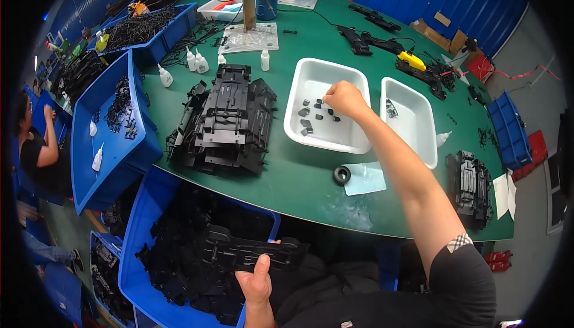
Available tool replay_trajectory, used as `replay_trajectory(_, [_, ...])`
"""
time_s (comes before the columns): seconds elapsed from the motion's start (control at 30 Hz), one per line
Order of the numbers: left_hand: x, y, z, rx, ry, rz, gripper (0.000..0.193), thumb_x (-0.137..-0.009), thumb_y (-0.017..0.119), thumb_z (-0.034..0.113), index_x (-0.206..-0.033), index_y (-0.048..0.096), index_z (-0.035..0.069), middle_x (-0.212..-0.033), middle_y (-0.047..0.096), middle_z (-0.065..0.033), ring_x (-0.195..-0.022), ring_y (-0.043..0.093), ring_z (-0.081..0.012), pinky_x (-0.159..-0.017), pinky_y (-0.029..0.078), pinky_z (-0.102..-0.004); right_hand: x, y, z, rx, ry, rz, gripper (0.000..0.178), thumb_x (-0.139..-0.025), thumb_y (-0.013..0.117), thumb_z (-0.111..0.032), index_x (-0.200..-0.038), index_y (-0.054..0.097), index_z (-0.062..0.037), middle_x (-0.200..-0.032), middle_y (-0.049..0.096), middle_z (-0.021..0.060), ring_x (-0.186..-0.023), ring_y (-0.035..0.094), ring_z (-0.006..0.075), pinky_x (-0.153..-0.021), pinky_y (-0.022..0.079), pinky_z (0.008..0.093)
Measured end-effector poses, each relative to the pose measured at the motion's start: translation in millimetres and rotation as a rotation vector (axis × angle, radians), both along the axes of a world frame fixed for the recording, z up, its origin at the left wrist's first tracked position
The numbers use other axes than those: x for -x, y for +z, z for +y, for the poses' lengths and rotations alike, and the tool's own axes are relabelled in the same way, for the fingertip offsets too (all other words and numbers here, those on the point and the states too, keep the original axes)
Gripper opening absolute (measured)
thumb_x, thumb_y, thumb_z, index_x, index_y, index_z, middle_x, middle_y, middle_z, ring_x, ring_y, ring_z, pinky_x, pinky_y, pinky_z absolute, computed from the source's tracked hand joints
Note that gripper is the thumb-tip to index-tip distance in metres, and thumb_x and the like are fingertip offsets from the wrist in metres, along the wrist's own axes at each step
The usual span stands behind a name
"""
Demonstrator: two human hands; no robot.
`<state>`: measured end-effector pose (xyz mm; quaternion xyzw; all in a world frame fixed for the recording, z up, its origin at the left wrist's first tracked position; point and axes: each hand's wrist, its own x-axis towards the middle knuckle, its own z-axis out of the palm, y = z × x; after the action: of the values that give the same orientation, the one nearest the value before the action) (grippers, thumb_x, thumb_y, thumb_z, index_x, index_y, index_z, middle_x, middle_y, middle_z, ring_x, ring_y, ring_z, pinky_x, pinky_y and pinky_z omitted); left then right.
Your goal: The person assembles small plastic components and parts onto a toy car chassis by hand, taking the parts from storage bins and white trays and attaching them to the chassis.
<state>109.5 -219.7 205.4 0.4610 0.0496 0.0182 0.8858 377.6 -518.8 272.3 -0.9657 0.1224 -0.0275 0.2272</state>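
1. Chassis piece point(245, 253), long and black, sits in your left hand point(256, 285), just below the near edge of the green worktop point(293, 193) and partly over the blue bin point(127, 274).
2. Your left fingers are clamped on it: the thumb presses across its upper face, while most of the others are hidden underneath.
3. Your right hand point(345, 98) reaches across the worktop and into the nearer white tray point(291, 122), knuckles up.
4. Your right fingers look bunched together, but the back of your hand covers most of them, so I cannot tell whether they grip anything.
5. Small black pieces point(307, 131) lie scattered on that tray's floor, below and around your right fingertips.
6. Just right of it stands the second white tray point(431, 143), partly behind your forearm, with a few dark parts point(391, 108) inside.
7. Near you, a black ring point(341, 175) lies at the left edge of a pale blue sheet point(366, 178).
8. Left of the trays rises a stack of black chassis parts point(230, 122), with white bottles point(265, 60) beyond it.
9. More black parts point(179, 256) heap inside the blue bin.
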Motion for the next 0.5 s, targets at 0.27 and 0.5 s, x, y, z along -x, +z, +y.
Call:
replay_trajectory(0.27, [3, -13, 16, -0.080, -0.051, 0.024, 0.024, -0.084, 0.060, 0.005, -0.107, 0.056, -0.004, -0.099, 0.064, -0.0154, -0.095, 0.062, -0.0274, -0.095, 0.046, -0.0460, -26, -32, 5, 0.171, -0.076, -0.006, 0.013, -0.071, 0.068, -0.015, -0.076, 0.071, -0.0026, -0.079, 0.068, 0.0157, -0.077, 0.066, 0.0276, -0.072, 0.052, 0.0364])
replay_trajectory(0.5, [2, -4, 1, 0.008, -0.050, 0.020, 0.026, -0.085, 0.055, 0.001, -0.111, 0.052, -0.004, -0.097, 0.062, -0.0130, -0.094, 0.062, -0.0254, -0.097, 0.045, -0.0486, 13, 7, -21, -0.689, 0.064, -0.266, 0.013, -0.075, 0.065, -0.011, -0.081, 0.060, 0.0004, -0.071, 0.065, 0.0085, -0.060, 0.064, 0.0138, -0.055, 0.052, 0.0262])
